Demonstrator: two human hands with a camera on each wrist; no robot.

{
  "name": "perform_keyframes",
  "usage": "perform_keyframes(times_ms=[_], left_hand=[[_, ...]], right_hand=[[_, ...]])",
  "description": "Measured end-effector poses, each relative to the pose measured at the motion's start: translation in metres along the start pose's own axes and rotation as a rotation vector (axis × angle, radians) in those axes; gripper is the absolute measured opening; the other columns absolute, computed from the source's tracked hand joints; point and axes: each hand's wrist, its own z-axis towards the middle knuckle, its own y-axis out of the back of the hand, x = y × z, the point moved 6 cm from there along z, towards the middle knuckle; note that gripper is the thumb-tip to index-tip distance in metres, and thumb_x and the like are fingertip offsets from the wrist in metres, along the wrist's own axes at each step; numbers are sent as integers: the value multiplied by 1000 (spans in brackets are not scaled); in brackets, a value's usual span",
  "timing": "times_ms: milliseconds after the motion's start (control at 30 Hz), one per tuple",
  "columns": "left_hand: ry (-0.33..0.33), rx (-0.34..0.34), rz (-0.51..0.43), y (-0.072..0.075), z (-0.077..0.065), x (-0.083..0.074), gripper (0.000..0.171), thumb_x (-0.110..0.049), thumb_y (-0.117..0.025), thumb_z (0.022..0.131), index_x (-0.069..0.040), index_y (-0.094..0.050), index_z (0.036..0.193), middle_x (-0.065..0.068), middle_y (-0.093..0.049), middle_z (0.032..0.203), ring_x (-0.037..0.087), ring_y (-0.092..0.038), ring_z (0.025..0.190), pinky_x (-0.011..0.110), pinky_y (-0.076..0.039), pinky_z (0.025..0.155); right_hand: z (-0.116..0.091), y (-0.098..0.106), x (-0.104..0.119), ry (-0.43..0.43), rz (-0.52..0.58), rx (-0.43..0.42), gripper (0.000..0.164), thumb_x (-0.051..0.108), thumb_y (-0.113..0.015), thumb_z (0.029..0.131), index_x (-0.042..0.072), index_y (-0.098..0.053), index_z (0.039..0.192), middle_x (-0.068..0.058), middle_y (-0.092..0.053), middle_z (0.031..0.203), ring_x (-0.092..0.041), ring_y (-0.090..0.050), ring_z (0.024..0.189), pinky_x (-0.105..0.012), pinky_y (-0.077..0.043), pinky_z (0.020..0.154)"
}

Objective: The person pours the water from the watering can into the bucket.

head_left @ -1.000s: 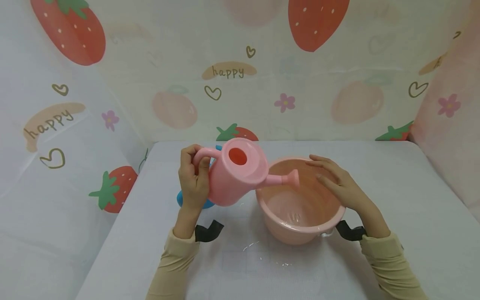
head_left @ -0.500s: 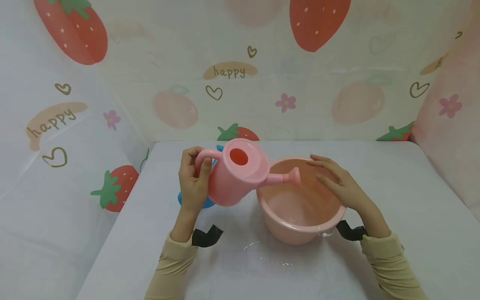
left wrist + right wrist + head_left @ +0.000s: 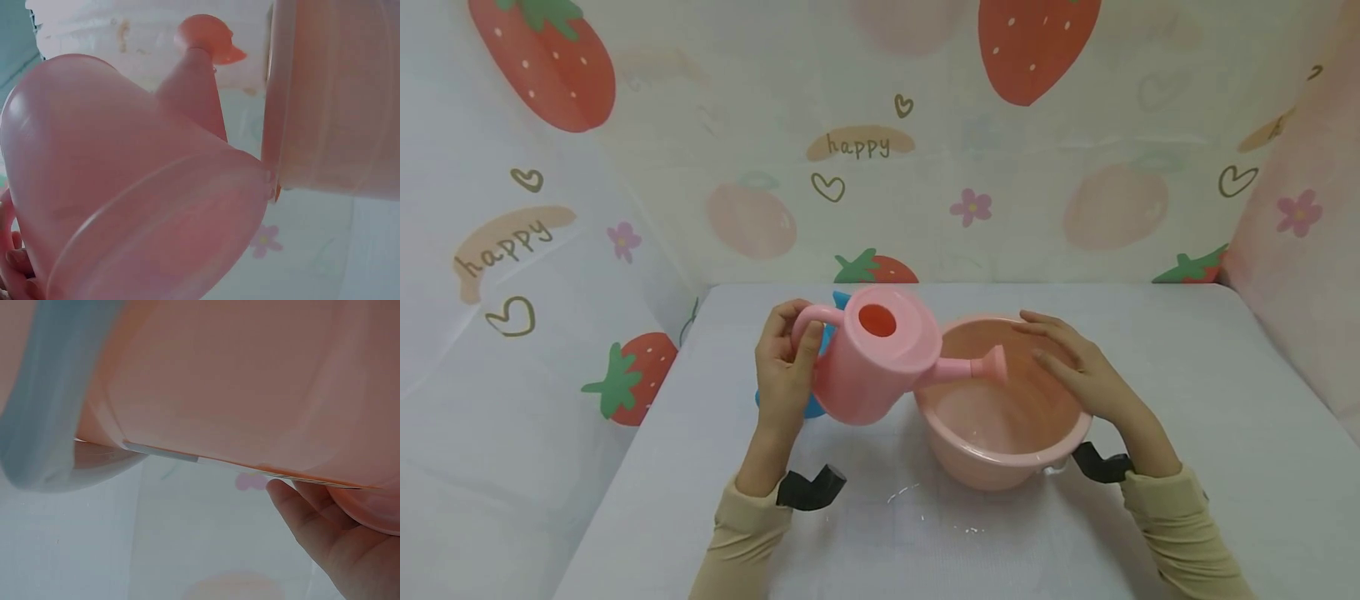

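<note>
Evidently a white surface [image 3: 1187, 358] carries a pink basin [image 3: 981, 467]. A pink watering can [image 3: 872, 375] is held tilted at the basin's left, its rose [image 3: 990, 364] over the opening. Behind it, also left of the basin, sits a mostly hidden blue object [image 3: 814, 408]. The left hand [image 3: 784, 367] has its fingers curled round the can's handle [image 3: 820, 314] — the right hand [image 3: 1086, 371] rests on the basin's right side, fingers extended. Wet glints [image 3: 972, 529] dot the near side.

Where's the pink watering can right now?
In the head view, the pink watering can is near the middle, gripped by its handle in the left hand, its body left of the peach tub and its spout over it.
</note>
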Motion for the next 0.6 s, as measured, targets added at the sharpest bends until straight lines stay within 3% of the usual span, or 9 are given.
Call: perform_keyframes(times_ms=[167, 300, 433, 500, 600], left_hand=[[73, -8, -24, 1, -3, 3, 23, -9, -55, 92, -5, -56, 115, -1, -62, 97, 14, -55, 82, 20, -51, 68], [106, -30, -64, 0, -4, 4, 24, -3, -59, 89, -4, -57, 114, -1, -64, 96, 16, -57, 85, 22, -52, 72], [111, -54, -87, 0, -5, 5, 27, -1, -61, 87, -5, -59, 113, -1, -64, 97, 18, -58, 89, 25, -53, 75], [114, -64, -97, 0, -5, 5, 28, 0, -62, 86, -6, -60, 114, -1, -64, 98, 19, -58, 90, 25, -53, 75], [118, -71, -113, 0, -5, 5, 29, -1, -62, 87, -8, -61, 115, -1, -64, 98, 19, -57, 91, 25, -53, 75]], right_hand=[[0, -1, -6, -3, 5, 2, 42, 3, -55, 91, 16, -51, 131, -3, -38, 144, -25, -30, 136, -50, -25, 105], [-1, 1, 10, 6, 7, 5, 40, 0, -53, 91, 8, -50, 131, -13, -38, 143, -32, -29, 135, -54, -25, 104], [-2, 4, 28, 2, -2, 10, 37, 0, -51, 92, 1, -50, 129, -19, -38, 141, -37, -30, 133, -42, -25, 106], [-2, 3, 20, 1, -9, 8, 38, 1, -52, 92, 5, -50, 130, -15, -38, 142, -34, -30, 134, -33, -25, 106], [-1, 2, 16, 7, -6, 6, 39, 1, -53, 92, 7, -50, 130, -14, -38, 143, -32, -30, 134, -30, -25, 106]])
